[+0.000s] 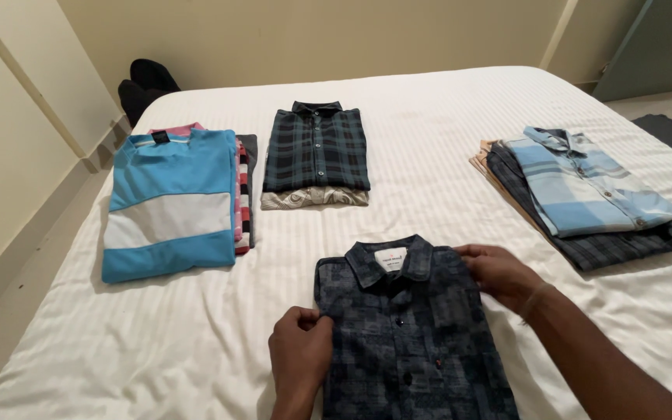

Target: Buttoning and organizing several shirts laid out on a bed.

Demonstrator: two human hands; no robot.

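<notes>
A folded dark blue patterned shirt (414, 334) lies collar-up on the white bed (429, 140), right in front of me. My left hand (301, 350) pinches its left edge with curled fingers. My right hand (499, 274) grips the shirt's right shoulder near the collar. Both forearms come in from the bottom edge.
A blue and white T-shirt (169, 202) tops a pile at the left. A dark plaid shirt (316, 148) lies folded at the centre back. At the right sits a stack topped by a light blue checked shirt (585, 183). Dark shoes (145, 85) stand by the wall.
</notes>
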